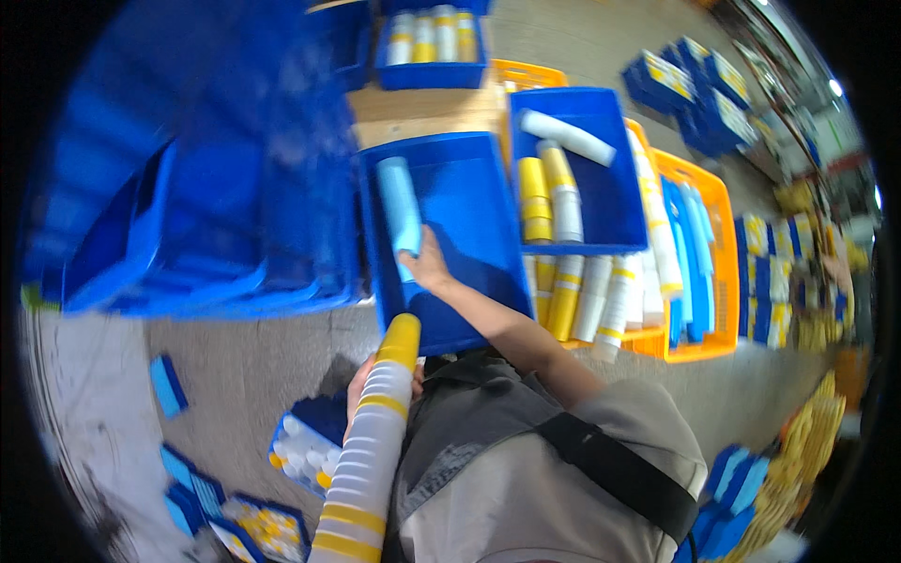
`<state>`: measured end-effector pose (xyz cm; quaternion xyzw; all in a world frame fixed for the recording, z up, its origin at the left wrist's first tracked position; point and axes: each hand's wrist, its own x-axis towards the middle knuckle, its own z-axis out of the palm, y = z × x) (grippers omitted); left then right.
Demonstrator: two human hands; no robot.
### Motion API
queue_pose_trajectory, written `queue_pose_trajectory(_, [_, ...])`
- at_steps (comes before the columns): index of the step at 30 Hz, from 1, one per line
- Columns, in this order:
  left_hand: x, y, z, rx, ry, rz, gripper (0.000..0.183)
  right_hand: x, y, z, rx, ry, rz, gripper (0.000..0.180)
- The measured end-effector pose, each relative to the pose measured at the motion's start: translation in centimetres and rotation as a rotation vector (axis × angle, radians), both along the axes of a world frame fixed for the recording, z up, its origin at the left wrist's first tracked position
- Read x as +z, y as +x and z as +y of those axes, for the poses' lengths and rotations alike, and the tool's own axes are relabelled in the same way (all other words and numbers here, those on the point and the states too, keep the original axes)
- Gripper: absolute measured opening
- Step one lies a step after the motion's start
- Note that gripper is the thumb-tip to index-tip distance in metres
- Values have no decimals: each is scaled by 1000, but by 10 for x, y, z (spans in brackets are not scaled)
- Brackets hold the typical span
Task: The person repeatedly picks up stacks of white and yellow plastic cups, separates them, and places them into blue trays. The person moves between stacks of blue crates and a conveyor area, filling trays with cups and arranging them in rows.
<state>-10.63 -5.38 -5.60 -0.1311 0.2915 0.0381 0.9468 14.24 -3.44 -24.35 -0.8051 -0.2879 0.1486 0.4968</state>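
Observation:
My left hand (357, 390) is closed around a long stack of nested white and yellow plastic cups (366, 450), held beside my body with its yellow end towards the bin. In front of me lies a blue plastic bin (464, 204). Inside it, along the left wall, rests a light blue stack of cups or tube (400, 200), and my right hand (426, 264) grips its near end. A second blue bin (584, 211) on the right holds a white stack (569, 137) lying aslant and two more stacks, one yellow (535, 200) and one yellow and white (563, 190).
Large blue bins (211, 232) stand nested at the left. Orange crates (728, 267) with white, yellow and blue stacks sit at the right, partly under the second bin. A filled blue bin (431, 74) stands beyond the wooden surface (422, 112). More filled bins (303, 457) are on the floor.

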Motion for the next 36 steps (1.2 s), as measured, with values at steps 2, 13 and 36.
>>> queue_pose_trajectory(2, [-16,-3,6,-13,51,-19,67,31,9,-1,58,155,212,81])
queue_pose_trajectory(13, [29,113,33,-187,166,177,61,148,125,-309,-643,-103,-460,88])
queue_pose_trajectory(36, [44,223,70,-247,337,-65,63,165,85,-72,86,612,1245,52])
